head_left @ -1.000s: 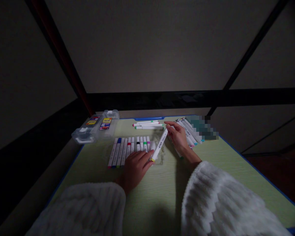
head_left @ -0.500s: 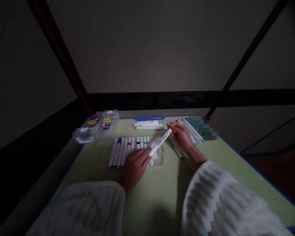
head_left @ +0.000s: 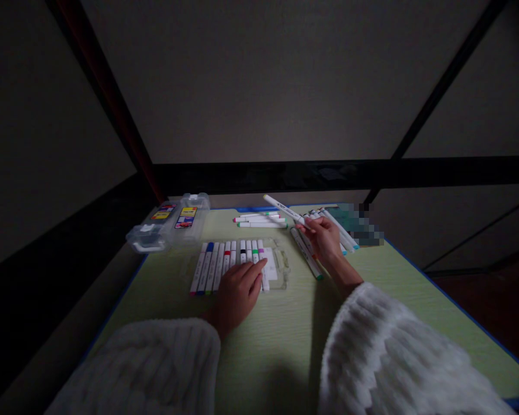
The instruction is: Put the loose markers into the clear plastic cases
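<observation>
The right hand (head_left: 322, 233) pinches a white marker (head_left: 285, 210) by one end, its far end raised leftward. Loose markers (head_left: 307, 256) lie just beneath that hand. The left hand (head_left: 239, 288) — fingers extended, palm down — covers part of a row of markers (head_left: 219, 265) in a clear tray (head_left: 286, 265). Beyond it, farther left, a clear case (head_left: 155, 235) sits on the tabletop (head_left: 263, 357).

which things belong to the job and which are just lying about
Likely in use:
white marker with yellowish tip, right hand's grip
white markers in clear plastic tray, under left hand
loose white markers

Apparently lying about:
clear plastic handled case
</observation>
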The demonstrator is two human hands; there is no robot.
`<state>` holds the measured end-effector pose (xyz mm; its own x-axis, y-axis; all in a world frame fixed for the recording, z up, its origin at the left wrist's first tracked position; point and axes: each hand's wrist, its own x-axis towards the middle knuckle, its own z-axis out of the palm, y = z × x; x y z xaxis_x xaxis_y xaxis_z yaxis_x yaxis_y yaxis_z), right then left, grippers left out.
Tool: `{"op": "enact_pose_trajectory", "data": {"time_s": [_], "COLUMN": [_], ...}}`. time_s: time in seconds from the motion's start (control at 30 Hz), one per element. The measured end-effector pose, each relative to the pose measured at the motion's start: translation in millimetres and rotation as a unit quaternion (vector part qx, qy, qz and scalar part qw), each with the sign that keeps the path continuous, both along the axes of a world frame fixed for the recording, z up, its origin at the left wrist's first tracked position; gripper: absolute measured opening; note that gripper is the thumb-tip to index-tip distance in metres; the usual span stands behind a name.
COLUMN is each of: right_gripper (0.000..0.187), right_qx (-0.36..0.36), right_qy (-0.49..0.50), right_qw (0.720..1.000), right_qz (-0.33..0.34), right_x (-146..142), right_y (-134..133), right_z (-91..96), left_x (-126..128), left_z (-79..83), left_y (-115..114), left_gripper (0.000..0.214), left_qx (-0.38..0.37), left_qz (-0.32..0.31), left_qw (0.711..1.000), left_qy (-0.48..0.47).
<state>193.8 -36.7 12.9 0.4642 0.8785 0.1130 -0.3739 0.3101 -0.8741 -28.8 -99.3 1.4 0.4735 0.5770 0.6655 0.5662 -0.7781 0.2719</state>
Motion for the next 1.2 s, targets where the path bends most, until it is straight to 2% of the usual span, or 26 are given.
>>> {"op": "enact_pose_trajectory", "data": {"time_s": [0.23,0.47,0.67,0.77,0.93,1.03,1.2], "right_gripper": [0.031,0.013,0.028,0.028,0.023,0.028,0.030], "right_qx": [-0.027,-0.062,-0.085,-0.101,-0.096,-0.095,-0.110], "right_qy": [0.034,0.049,0.018,-0.015,-0.125,-0.169,-0.263], "right_qw": [0.999,0.993,0.984,0.983,0.978,0.974,0.955], "right_qz": [0.007,0.086,0.158,0.155,0.137,0.122,0.086], "right_x": [7,3,-5,-5,-4,-4,-2], "right_y": [4,1,-9,-11,-10,-9,-11], "right_z": [-8.0,-1.9,8.5,10.2,7.8,5.9,6.9], "left_x": [0,0,0,0,1,0,0], "left_z": [-1.1,-1.6,-1.8,-2.1,-2.4,-3.0,-3.6], "left_y": [0,1,1,1,1,1,2], "left_gripper": [0.027,0.026,0.025,0.026,0.026,0.026,0.026], "left_qx": [-0.004,0.007,0.001,0.000,-0.009,-0.006,-0.007], "left_qz": [0.004,0.003,0.000,0.001,-0.003,-0.004,-0.007], "left_qw": [1.000,1.000,1.000,1.000,1.000,1.000,1.000], "left_qy": [0.005,0.002,0.003,0.002,-0.001,-0.003,0.004]}}
